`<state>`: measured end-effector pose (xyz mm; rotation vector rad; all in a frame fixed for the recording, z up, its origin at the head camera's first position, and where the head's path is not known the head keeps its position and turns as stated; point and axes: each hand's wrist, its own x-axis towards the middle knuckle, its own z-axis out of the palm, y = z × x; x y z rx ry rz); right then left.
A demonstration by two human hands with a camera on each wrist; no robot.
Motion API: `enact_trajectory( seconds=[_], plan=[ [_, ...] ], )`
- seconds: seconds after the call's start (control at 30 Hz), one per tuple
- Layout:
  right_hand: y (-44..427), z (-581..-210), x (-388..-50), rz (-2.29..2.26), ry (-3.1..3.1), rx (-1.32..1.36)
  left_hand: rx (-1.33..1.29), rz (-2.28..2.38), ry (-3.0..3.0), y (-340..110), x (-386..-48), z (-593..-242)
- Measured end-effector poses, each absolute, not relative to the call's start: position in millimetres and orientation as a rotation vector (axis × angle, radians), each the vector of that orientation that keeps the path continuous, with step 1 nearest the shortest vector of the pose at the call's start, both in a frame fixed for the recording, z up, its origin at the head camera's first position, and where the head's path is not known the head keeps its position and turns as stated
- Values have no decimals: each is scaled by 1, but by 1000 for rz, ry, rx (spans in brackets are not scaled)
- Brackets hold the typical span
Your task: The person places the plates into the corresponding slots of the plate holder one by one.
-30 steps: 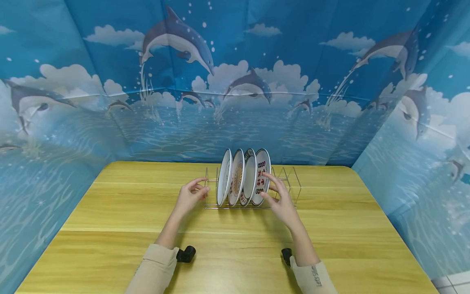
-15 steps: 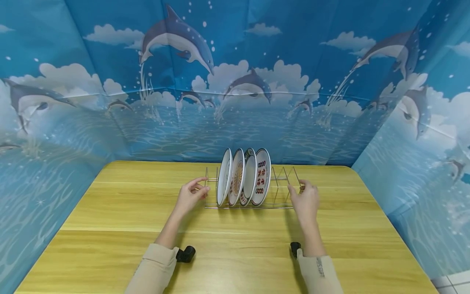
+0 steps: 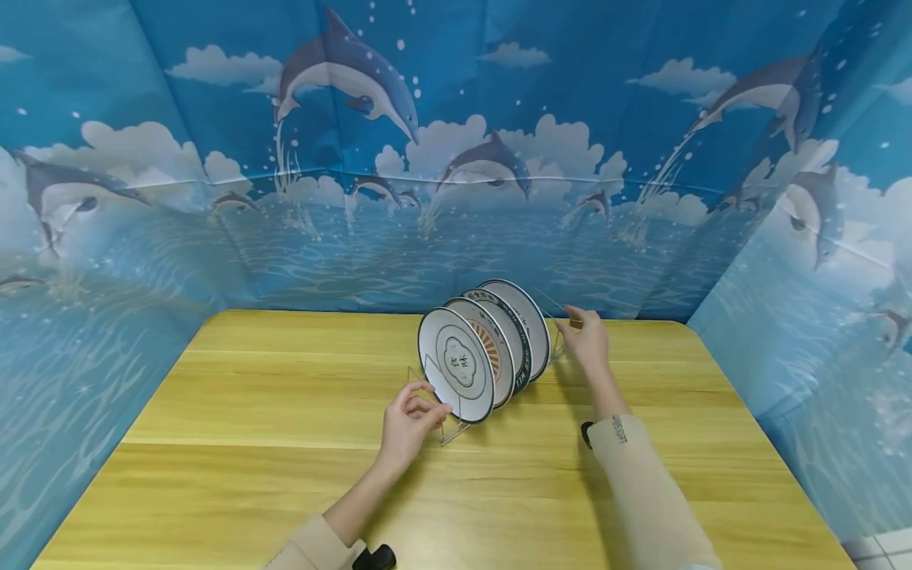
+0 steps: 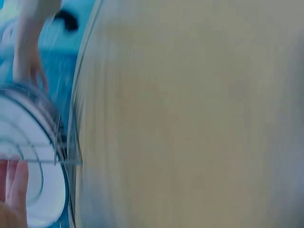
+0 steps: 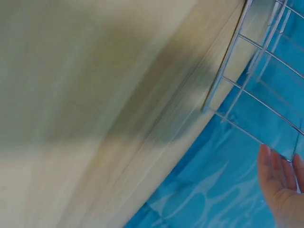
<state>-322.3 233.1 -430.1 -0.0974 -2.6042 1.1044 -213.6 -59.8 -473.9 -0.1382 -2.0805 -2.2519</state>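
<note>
A wire dish rack (image 3: pixel 456 433) holds several plates standing on edge, now set at a slant to the table. The nearest is a white plate (image 3: pixel 454 368) with a dark rim and a central emblem. Behind it are a plate with an orange sunburst (image 3: pixel 488 351), a dark-banded plate (image 3: pixel 523 372) and a farthest white plate (image 3: pixel 539 336), each partly hidden. My left hand (image 3: pixel 408 427) pinches the rack's near end wire, beside the front plate. At the far end, my right hand (image 3: pixel 590 344) grips the other end wire (image 5: pixel 223 78), fingers curled at its corner.
The rack stands on a yellow wooden table (image 3: pixel 249 475). A blue dolphin-print curtain (image 3: pixel 342 245) hangs close behind the table's back edge. Black wrist devices (image 3: pixel 374 557) sit at the sleeves.
My right hand has left the last plate and taken the rack's right end. The rack has turned, its left end swinging toward me and its right end away, plates turning with it.
</note>
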Motion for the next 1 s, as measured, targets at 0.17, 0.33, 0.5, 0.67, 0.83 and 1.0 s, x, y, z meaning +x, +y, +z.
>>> enact_trajectory(
  seconds=[0.17, 0.33, 0.5, 0.67, 0.83, 1.0],
  plan=[
    [234, -431, -339, 1100, -2612, -11, -140, -2312, -2024, -40, -200, -471],
    [236, -433, -339, 1206, -2650, -2, -188, -2259, -2082, -38, -191, -453],
    [233, -436, -318, 1416, -2538, -81, -257, -2036, -2194, -50, -189, -439],
    [213, -425, -278, 1570, -2123, -174, -261, -1811, -2157, -69, -201, -432],
    [180, -393, -228, 1653, -1884, 2, -317, -1753, -2190, -91, -221, -424],
    [152, -394, -197, 1666, -1762, 253, -450, -1870, -2330, -104, -236, -418]
  ],
)
